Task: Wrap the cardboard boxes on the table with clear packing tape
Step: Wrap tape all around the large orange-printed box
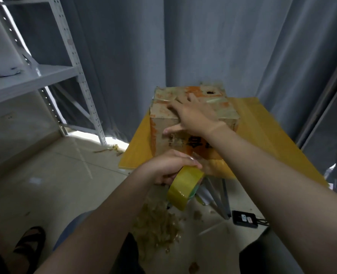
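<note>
**Box pinned flat while the tape roll hangs at its near face**

The box sits on the far left part of the yellow tabletop. Its broad printed face is turned toward the person, so its long axis seems to run left to right across the view. Glossy bands of tape already cross its top.

The right hand lies spread on the top, fingers straight and thumb hooked down onto the near face. It grips nothing. This looks like a hold-down, keeping the box from sliding or tipping when the tape is pulled.

The left hand is curled round the tape roll, just below the tabletop's near edge and in front of the box. The roll hangs tilted on edge, its core opening turned to the right. A shiny strip seems to run from it up toward the box's lower edge, though blur leaves this unsure. Holding the roll low would let a band climb the near face, crosswise to the long axis.

The two hands are well apart.
</note>
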Action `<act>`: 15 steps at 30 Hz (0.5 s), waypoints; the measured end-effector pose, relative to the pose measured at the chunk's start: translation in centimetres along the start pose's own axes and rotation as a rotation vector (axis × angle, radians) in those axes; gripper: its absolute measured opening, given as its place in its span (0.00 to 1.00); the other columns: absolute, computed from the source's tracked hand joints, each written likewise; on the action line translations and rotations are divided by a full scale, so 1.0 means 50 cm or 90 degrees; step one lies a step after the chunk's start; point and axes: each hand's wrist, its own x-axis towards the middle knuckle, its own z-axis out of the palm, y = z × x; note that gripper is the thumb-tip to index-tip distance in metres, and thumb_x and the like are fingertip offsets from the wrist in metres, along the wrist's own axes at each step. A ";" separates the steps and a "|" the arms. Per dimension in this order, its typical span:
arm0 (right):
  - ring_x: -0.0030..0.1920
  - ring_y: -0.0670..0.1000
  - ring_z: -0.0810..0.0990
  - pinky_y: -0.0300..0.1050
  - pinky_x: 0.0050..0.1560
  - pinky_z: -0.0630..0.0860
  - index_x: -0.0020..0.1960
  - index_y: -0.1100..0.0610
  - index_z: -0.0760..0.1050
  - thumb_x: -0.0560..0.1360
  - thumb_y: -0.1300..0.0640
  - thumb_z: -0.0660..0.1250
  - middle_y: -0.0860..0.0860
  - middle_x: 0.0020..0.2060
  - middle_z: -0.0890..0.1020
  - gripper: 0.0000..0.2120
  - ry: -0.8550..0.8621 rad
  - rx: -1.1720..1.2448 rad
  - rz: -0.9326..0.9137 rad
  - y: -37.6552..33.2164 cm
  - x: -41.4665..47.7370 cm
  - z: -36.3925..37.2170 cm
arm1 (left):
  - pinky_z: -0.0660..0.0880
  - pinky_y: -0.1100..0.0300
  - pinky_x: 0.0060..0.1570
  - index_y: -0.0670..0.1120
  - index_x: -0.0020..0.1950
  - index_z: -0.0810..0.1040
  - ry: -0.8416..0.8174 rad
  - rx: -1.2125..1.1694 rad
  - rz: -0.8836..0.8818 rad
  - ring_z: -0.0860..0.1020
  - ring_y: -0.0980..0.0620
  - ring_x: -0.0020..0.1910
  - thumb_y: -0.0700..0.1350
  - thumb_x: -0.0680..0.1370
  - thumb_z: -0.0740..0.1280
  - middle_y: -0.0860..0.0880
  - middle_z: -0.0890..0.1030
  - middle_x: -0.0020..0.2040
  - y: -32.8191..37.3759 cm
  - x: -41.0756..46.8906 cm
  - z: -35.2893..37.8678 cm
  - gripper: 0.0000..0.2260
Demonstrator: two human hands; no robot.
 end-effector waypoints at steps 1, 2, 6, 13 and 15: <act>0.67 0.59 0.69 0.59 0.60 0.74 0.73 0.51 0.69 0.65 0.20 0.64 0.53 0.68 0.73 0.48 0.026 -0.045 -0.012 -0.002 -0.003 0.009 | 0.61 0.64 0.23 0.52 0.53 0.88 -0.001 -0.001 -0.001 0.69 0.48 0.33 0.54 0.78 0.71 0.30 0.80 0.56 -0.002 0.003 -0.003 0.10; 0.65 0.60 0.71 0.58 0.58 0.75 0.73 0.52 0.69 0.64 0.20 0.65 0.53 0.67 0.74 0.49 0.062 -0.088 -0.027 -0.002 -0.005 0.021 | 0.60 0.63 0.23 0.52 0.53 0.88 0.001 0.000 -0.003 0.69 0.49 0.31 0.54 0.78 0.71 0.34 0.80 0.53 -0.003 0.004 -0.005 0.10; 0.56 0.59 0.77 0.54 0.48 0.75 0.67 0.53 0.72 0.59 0.23 0.72 0.54 0.59 0.77 0.47 0.212 -0.188 -0.063 -0.008 -0.026 0.059 | 0.64 0.60 0.28 0.53 0.51 0.89 0.010 0.009 -0.014 0.72 0.45 0.36 0.55 0.77 0.73 0.40 0.80 0.48 -0.006 0.013 -0.005 0.09; 0.52 0.59 0.75 0.55 0.49 0.70 0.65 0.55 0.71 0.63 0.25 0.69 0.55 0.57 0.76 0.43 0.270 -0.247 -0.065 -0.010 -0.043 0.079 | 0.66 0.63 0.28 0.50 0.54 0.88 0.009 -0.016 -0.031 0.74 0.52 0.34 0.51 0.80 0.71 0.44 0.80 0.46 -0.010 0.009 0.000 0.09; 0.52 0.59 0.75 0.54 0.49 0.70 0.65 0.54 0.72 0.66 0.24 0.68 0.55 0.56 0.77 0.41 0.273 -0.226 -0.063 -0.010 -0.042 0.079 | 0.65 0.64 0.27 0.50 0.54 0.88 0.010 -0.031 -0.030 0.71 0.54 0.30 0.51 0.82 0.69 0.43 0.79 0.44 -0.007 0.000 -0.001 0.10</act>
